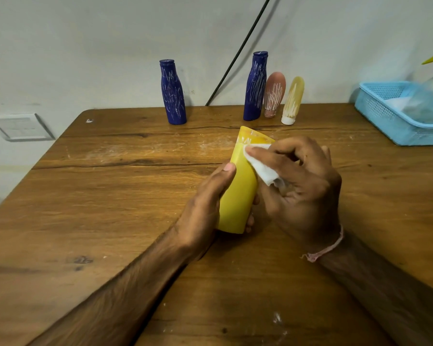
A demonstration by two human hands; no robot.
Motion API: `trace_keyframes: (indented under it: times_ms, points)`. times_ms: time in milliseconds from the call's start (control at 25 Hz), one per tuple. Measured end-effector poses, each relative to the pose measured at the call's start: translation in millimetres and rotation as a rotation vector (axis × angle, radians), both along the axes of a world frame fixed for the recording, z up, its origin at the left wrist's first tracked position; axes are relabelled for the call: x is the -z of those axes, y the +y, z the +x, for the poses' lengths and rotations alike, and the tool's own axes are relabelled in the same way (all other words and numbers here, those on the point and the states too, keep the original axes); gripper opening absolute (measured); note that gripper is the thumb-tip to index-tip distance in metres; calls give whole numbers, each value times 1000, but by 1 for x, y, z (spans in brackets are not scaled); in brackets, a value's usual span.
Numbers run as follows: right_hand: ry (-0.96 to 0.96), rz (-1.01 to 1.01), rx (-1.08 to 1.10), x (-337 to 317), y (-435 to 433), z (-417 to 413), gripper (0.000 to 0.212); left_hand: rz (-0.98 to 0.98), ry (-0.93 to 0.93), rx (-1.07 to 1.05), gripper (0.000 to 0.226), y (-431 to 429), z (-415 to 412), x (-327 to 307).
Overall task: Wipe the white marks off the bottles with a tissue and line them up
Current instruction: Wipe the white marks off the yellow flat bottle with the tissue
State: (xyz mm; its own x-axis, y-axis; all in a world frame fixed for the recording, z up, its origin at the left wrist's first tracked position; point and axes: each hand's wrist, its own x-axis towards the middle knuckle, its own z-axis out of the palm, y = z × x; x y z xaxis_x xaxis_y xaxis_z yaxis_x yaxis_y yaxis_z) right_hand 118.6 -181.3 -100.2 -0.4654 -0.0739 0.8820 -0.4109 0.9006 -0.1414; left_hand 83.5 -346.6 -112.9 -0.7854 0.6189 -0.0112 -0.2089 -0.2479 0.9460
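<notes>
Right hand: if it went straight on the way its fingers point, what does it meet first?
The yellow plastic bottle: the right hand presses the white tissue against its upper end, fingers pointing left. Beyond that the line seems to cross only the wooden table, though depth is unclear.

Our left hand [203, 208] grips the bottle [238, 196] low on its left side, thumb up; our right hand [305, 191], right of the bottle, pinches a tissue [261, 169] against its upper part.
</notes>
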Motion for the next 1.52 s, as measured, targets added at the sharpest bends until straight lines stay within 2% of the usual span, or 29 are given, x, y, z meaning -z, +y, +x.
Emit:
trace_keyframes:
  times_ms: [120, 240, 400, 600, 720, 840, 960, 1080, 1200, 1280, 1440, 1520]
  points:
    - [5, -39, 33, -1, 3, -3, 45, -13, 43, 6, 40, 1, 2, 0]
    - [11, 31, -35, 1, -2, 2, 39, 0, 98, 15, 46, 0, 2, 0]
    - [15, -23, 17, -1, 2, -2, 47, -62, 155, -5, 44, 0, 2, 0]
    - [30, 35, -38, 0, -3, 2, 42, -83, 287, -5, 46, -1, 3, 0]
    - [34, -36, 12, -1, 0, -2, 46, -129, 248, -24, 46, -1, 2, 1]
    - [16, 11, -63, 2, -3, 2, 42, -54, 233, -11, 46, -1, 3, 1]
    - [16, -31, -19, 2, 1, -1, 46, -50, 156, -20, 45, -1, 3, 0]
    - [-3, -59, -35, 2, 2, -2, 46, -71, 75, -18, 61, -3, 2, 2]
    - [4, -3, -20, 3, -1, 0, 45, -30, 26, -21, 66, -3, 0, 3]
    - [0, -54, 13, 1, 0, -3, 48, -27, 3, -23, 68, -3, -2, 3]
    - [-32, 11, -116, 3, -5, 2, 42, 43, -60, -32, 60, -3, -3, 4]
    - [-28, 13, -76, 4, -4, 1, 43, 70, -88, -31, 56, -3, -3, 3]
